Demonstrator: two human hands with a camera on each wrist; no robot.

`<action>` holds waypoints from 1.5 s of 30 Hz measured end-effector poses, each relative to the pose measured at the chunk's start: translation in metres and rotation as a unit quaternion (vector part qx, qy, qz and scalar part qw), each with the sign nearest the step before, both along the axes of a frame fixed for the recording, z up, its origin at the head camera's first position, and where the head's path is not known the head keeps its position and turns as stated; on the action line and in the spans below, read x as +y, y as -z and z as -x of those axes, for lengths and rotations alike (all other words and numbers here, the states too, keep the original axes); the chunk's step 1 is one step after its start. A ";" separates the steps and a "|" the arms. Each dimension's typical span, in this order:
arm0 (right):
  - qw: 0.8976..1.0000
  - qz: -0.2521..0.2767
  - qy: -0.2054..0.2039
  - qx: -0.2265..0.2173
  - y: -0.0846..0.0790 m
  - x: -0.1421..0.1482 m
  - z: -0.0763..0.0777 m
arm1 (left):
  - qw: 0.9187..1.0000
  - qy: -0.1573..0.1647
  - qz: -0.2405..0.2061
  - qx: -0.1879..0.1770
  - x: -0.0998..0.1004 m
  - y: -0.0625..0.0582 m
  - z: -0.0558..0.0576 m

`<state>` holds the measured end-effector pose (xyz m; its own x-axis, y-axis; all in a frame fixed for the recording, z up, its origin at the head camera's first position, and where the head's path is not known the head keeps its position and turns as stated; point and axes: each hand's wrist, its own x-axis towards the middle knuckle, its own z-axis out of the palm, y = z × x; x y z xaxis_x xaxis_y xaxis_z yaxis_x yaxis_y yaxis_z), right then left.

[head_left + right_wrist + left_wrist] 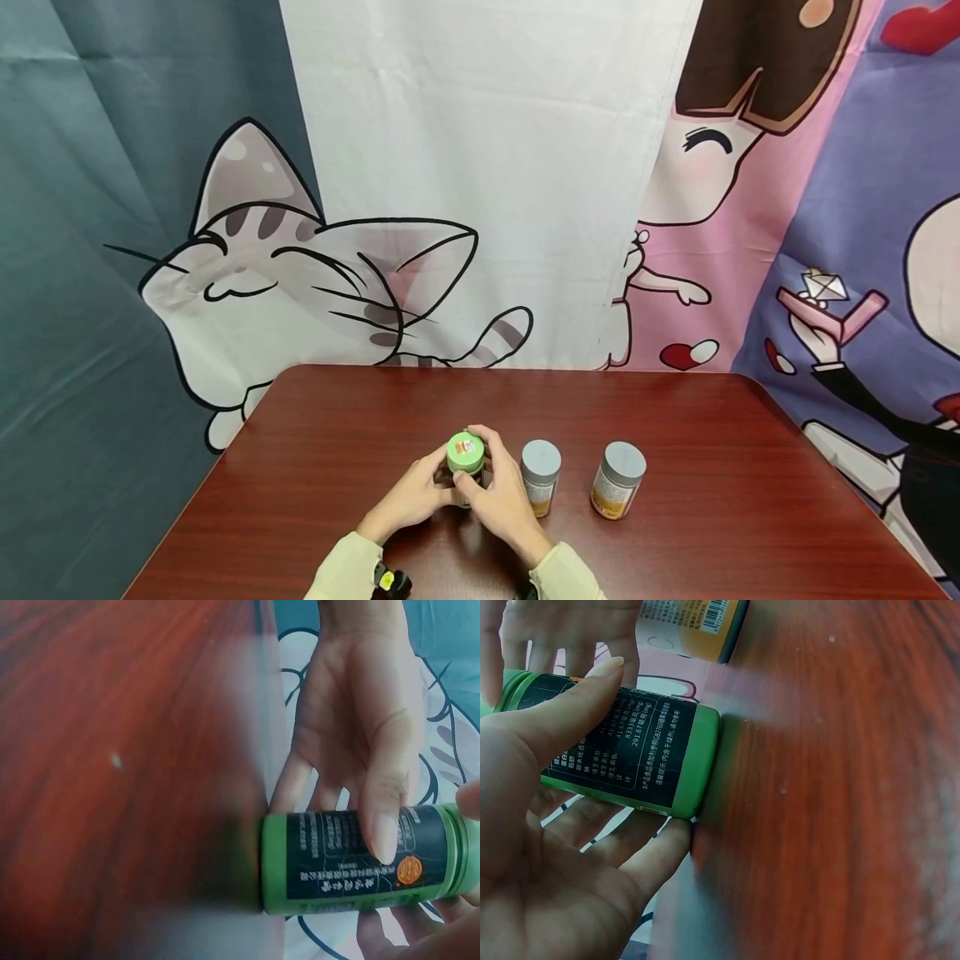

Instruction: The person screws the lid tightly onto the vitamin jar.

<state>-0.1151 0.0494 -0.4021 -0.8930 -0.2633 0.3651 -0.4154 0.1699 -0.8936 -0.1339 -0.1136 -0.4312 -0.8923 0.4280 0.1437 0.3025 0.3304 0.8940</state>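
Note:
Both hands are around a small green pill bottle with a black printed label and a green lid. My left hand grips its body, the thumb lying across the label and the other fingers behind it. At the lid end, my right hand holds the bottle with its thumb and index finger on opposite sides of the lid. The bottle is upright, its base right at the tabletop. Close beside the right hand stands a grey-lidded jar with a white and orange label.
A second grey-lidded jar stands farther right on the dark red wooden table. Behind the table's far edge hangs a cloth backdrop printed with cartoon figures.

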 end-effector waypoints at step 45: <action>0.999 -0.004 0.023 0.026 0.034 0.000 0.021 | 1.000 0.002 -0.016 -0.009 -0.004 0.032 0.017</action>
